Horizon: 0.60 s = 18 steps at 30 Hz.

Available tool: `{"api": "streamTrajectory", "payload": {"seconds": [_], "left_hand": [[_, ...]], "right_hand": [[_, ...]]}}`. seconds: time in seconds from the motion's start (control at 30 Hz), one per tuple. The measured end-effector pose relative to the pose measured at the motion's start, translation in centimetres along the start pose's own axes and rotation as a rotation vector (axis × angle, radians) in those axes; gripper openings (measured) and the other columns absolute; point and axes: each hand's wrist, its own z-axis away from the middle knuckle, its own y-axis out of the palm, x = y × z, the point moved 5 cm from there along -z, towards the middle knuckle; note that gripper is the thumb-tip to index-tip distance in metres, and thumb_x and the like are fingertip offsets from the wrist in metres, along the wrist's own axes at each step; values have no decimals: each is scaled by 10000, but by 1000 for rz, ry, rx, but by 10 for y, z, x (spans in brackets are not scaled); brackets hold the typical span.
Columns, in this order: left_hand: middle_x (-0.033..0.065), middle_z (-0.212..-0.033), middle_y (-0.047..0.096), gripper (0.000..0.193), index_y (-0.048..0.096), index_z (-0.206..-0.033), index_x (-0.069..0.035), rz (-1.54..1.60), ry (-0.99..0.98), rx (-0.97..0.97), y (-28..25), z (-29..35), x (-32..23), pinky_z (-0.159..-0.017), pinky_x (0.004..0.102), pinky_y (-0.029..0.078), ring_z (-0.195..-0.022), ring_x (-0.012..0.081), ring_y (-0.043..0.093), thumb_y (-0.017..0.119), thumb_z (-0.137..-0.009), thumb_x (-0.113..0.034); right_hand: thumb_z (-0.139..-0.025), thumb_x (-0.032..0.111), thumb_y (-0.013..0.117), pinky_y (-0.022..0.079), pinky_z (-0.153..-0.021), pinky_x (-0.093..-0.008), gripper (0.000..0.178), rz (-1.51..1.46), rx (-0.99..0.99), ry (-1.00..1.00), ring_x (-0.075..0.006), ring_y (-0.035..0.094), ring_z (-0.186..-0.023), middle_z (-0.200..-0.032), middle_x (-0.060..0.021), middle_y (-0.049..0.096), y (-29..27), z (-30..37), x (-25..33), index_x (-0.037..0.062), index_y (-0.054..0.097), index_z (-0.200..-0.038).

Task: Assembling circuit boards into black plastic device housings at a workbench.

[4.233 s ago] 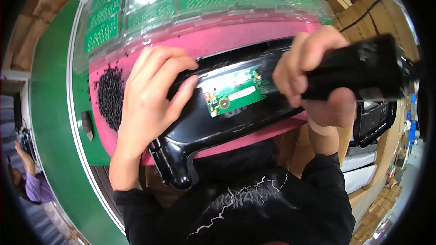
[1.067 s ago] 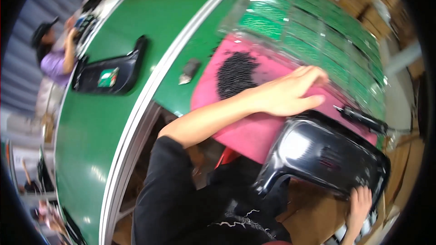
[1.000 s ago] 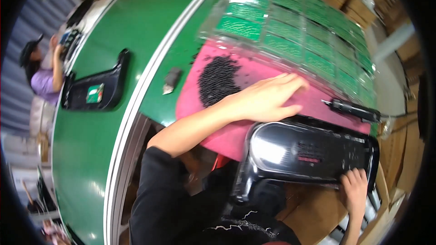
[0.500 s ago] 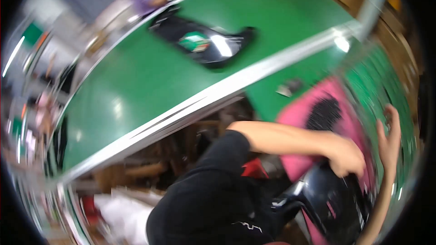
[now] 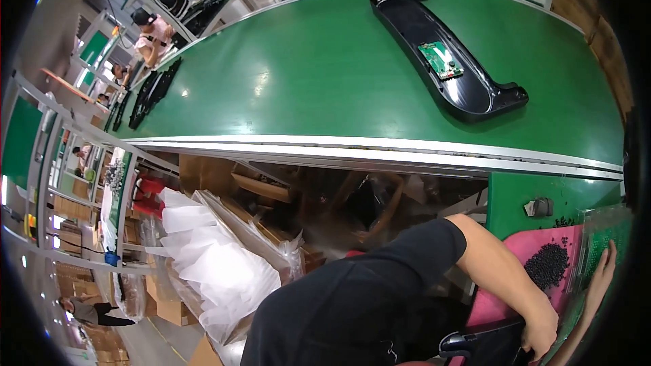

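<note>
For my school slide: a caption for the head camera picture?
Left hand grips a black plastic housing beside a green conveyor belt.

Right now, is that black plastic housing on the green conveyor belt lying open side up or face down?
Open side up: the black housing lies flat on the green belt, its hollow interior facing up with a small green circuit board seated inside.

The bare left arm stretches toward the lower right, left hand curled closed, while the right hand lies flat, fingers extended.

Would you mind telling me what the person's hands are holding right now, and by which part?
The left hand grips the black plastic housing at its upper edge. The right hand lies flat on the clear tray, holding nothing.
</note>
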Motion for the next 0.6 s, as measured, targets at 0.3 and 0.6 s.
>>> {"api": "streamTrajectory", "payload": {"seconds": [0.3, 0.6], "left_hand": [[58, -1209, 689, 405, 620, -1315, -289, -17, -86, 61, 33, -20, 23, -894, 449, 513, -1086, 300, 643, 565, -915, -320], [70, -1215, 685, 407, 617, -1317, -287, 31, -98, 89, 30, -17, 20, -886, 463, 509, -1087, 308, 642, 570, -915, -322]], "right_hand": [[-1061, 250, 452, 396, -1039, -361, 376, 129, 65, -46, -286, 554, -1178, -1263, -177, 585, 2, 9, 20, -46, 562, -1265], [-1059, 223, 460, 415, -1022, -348, 354, 44, -99, -121, -259, 564, -1171, -1250, -162, 605, 11, -12, -34, -42, 563, -1269]]}}
